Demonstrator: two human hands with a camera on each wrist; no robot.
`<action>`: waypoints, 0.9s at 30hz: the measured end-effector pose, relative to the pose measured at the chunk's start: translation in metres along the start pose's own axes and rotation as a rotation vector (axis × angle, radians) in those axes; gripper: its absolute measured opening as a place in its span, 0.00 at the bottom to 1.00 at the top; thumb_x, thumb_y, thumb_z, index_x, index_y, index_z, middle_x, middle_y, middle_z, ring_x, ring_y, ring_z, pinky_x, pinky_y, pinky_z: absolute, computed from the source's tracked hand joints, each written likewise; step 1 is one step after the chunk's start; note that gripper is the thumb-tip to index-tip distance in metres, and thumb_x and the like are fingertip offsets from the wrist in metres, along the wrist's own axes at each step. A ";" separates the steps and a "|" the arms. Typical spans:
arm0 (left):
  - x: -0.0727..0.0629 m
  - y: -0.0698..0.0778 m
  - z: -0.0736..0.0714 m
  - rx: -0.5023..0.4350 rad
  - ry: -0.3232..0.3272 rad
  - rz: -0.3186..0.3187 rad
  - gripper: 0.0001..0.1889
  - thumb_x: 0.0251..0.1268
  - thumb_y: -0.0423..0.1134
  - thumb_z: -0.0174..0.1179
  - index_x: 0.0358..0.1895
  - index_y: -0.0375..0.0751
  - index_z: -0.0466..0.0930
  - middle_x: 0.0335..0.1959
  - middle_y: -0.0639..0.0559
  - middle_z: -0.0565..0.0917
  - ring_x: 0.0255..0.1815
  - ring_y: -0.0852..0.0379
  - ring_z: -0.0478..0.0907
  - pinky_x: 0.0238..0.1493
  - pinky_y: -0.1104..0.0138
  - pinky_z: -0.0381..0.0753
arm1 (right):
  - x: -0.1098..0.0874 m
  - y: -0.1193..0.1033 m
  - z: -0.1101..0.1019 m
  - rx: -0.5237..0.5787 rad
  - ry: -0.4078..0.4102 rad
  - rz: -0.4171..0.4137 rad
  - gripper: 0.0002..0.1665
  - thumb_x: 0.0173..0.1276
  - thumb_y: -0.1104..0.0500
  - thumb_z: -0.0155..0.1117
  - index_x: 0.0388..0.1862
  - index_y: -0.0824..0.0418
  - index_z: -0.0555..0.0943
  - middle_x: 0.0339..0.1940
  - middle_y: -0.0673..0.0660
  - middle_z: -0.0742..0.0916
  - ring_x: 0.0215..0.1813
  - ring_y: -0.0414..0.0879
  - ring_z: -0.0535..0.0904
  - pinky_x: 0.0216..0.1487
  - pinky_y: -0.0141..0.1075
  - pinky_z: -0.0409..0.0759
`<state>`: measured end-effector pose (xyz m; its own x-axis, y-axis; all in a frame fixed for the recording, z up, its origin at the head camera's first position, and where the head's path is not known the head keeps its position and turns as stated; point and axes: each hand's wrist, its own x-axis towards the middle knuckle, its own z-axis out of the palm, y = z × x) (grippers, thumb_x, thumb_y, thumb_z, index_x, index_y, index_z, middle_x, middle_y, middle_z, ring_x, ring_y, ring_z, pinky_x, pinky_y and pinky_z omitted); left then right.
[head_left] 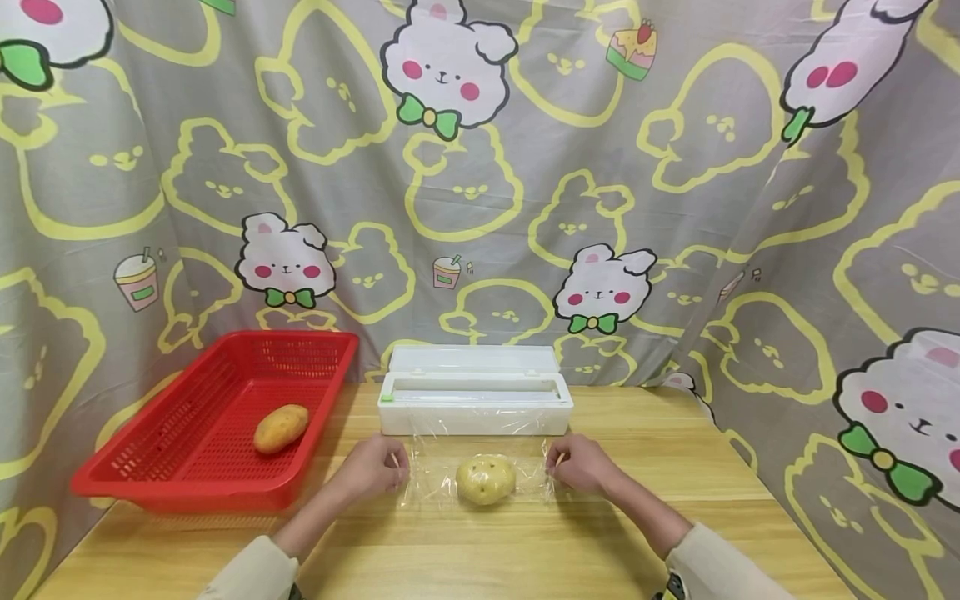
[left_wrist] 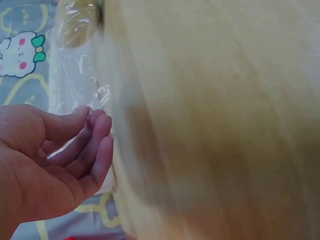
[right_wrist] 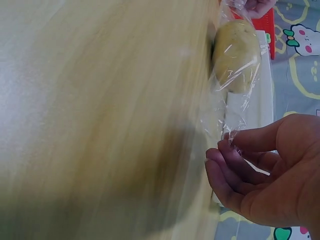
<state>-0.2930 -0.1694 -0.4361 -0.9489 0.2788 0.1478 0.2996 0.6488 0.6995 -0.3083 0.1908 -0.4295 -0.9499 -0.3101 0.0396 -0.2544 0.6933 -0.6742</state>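
A pale yellow potato (head_left: pixel 486 479) lies near the middle of the table, with clear cling film (head_left: pixel 435 483) over it. My left hand (head_left: pixel 378 465) pinches the film's left edge between thumb and fingertips, as the left wrist view also shows. On the other side, my right hand (head_left: pixel 581 463) pinches the film's right edge. In the right wrist view the film (right_wrist: pixel 234 112) is gathered and wrinkled between the right thumb and fingers and runs to the potato (right_wrist: pixel 237 55). Just behind the potato stands a white cling film dispenser box (head_left: pixel 476 420), its lid raised.
At the left stands a red plastic basket (head_left: pixel 180 493) with another potato (head_left: pixel 281 429) in it. The wooden table (head_left: pixel 480 558) ends at a grey curtain (head_left: pixel 495 150) printed with cartoon rabbits, which hangs behind and along both sides.
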 end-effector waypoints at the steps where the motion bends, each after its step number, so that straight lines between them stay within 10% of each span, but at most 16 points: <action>1: 0.000 -0.001 0.001 0.000 0.000 0.006 0.05 0.51 0.24 0.62 0.25 0.37 0.81 0.13 0.52 0.79 0.17 0.63 0.71 0.20 0.70 0.67 | 0.000 0.001 0.000 0.001 -0.003 -0.002 0.06 0.54 0.70 0.61 0.28 0.63 0.84 0.16 0.52 0.81 0.20 0.40 0.74 0.24 0.33 0.71; 27: -0.004 -0.005 0.007 0.000 0.038 -0.068 0.05 0.63 0.26 0.63 0.33 0.36 0.88 0.20 0.52 0.82 0.24 0.60 0.76 0.31 0.68 0.74 | -0.004 0.004 0.000 -0.046 0.051 -0.007 0.08 0.63 0.64 0.65 0.34 0.59 0.91 0.35 0.53 0.92 0.37 0.41 0.80 0.38 0.37 0.77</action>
<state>-0.2905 -0.1694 -0.4450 -0.9701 0.2072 0.1265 0.2345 0.6653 0.7088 -0.3059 0.1949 -0.4320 -0.9557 -0.2824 0.0826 -0.2682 0.7209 -0.6391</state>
